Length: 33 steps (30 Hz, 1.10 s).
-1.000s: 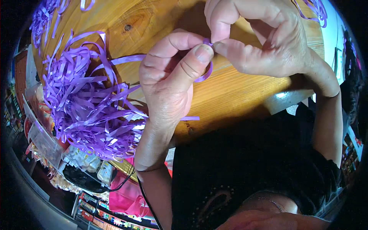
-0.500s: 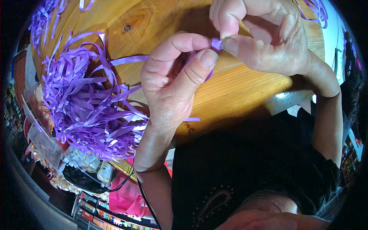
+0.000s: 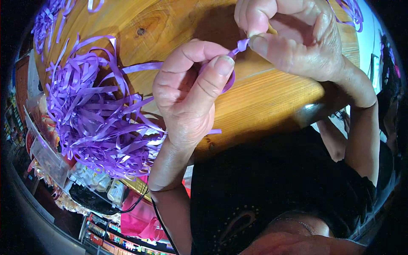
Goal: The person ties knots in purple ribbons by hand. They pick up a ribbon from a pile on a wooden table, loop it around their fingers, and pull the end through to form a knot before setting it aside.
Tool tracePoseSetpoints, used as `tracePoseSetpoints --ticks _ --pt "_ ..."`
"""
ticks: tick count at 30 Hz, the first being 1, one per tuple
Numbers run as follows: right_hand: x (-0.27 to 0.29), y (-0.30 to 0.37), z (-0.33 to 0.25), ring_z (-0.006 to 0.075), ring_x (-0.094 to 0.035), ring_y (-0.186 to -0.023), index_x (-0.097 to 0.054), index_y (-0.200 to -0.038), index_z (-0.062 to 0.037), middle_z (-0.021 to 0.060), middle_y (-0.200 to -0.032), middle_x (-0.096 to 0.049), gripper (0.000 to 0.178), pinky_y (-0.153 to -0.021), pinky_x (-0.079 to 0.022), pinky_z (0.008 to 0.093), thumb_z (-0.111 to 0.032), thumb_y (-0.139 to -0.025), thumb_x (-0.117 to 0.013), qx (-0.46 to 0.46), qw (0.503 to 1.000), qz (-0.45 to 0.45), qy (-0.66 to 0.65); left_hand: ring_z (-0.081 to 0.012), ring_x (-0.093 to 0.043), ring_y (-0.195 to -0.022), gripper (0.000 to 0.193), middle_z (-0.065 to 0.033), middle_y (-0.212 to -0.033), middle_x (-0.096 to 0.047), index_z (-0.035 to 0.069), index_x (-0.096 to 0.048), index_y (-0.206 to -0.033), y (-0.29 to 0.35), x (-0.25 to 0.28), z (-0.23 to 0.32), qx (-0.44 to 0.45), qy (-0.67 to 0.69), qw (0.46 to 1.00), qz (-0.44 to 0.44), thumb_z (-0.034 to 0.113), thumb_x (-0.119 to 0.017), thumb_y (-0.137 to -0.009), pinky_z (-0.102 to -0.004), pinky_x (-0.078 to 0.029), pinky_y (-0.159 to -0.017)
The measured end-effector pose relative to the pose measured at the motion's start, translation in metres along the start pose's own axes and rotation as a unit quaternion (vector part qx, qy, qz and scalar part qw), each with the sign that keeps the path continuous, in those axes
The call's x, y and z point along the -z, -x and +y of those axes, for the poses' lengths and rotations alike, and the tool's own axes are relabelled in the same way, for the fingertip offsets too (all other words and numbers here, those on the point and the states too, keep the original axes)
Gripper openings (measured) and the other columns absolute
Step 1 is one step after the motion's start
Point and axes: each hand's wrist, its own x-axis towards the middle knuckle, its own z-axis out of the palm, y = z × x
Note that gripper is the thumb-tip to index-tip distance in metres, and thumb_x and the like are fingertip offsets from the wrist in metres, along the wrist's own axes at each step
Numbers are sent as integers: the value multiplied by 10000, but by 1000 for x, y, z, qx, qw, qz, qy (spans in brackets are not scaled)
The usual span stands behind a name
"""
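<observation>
A narrow purple ribbon (image 3: 241, 46) runs between my two hands above the wooden table, with a small knot or fold showing in the gap. My left hand (image 3: 191, 80) pinches it between thumb and index finger, and a loop of it curves below the thumb. My right hand (image 3: 293, 42) grips the other end between thumb and fingertips. A tail of ribbon stretches left from behind my left hand toward a large tangled heap of purple ribbons (image 3: 93, 106). Another short end shows to the right of my left wrist.
The round wooden table (image 3: 255, 110) fills the middle. More purple ribbons (image 3: 44, 27) lie at the far left edge, and others (image 3: 350, 12) at the far right. Below the heap are clear plastic containers, a pink cloth (image 3: 138, 216) and shelves of small goods.
My hands have drawn slightly apart, the left one moving a little left and down. The purple ribbon between them now shows longer, pulled into a tighter knot or twist.
</observation>
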Motion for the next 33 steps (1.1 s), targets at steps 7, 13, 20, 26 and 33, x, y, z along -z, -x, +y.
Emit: tracePoseSetpoints --ticks 7,13,20,26,33 --pt "-4 -3 -13 91 -651 -876 -660 -991 2 44 -923 -703 106 -774 -512 245 49 -896 -673 -42 997 43 -44 -44 -483 -745 156 28 -860 -568 -11 -679 -1074 2 -1 -2 -35 -55 998 14 -72 -692 -931 -205 -422 -660" --pt "-5 -9 -21 118 -661 -849 -708 -1077 26 59 -918 -705 204 -742 -491 254 -60 -904 -772 15 992 78 97 -47 -509 -757 153 17 -879 -594 -12 -678 -1073 0 -3 0 -32 -48 998 10 -70 -695 -933 -205 -429 -665" --pt "1 -32 5 169 -633 -759 -771 -1029 39 81 -874 -671 205 -619 -434 298 -69 -855 -770 442 798 -6 410 -57 -538 -747 123 10 -880 -628 3 -679 -1050 1 -4 -2 -27 -42 999 20 -40 -714 -940 -209 -445 -679" --pt "19 -36 13 237 -625 -728 -756 -887 23 96 -844 -636 150 -608 -420 319 -33 -752 -789 558 700 32 445 -27 -520 -748 120 36 -874 -630 36 -693 -1027 1 2 1 -63 -173 983 3 -35 -724 -936 -199 -434 -666" --pt "22 -27 9 238 -641 -736 -758 -885 7 94 -835 -645 178 -622 -452 327 -46 -725 -818 448 785 2 429 -24 -556 -767 143 25 -881 -674 32 -698 -1017 9 -1 8 -73 -157 981 86 -42 -753 -908 -179 -454 -709"
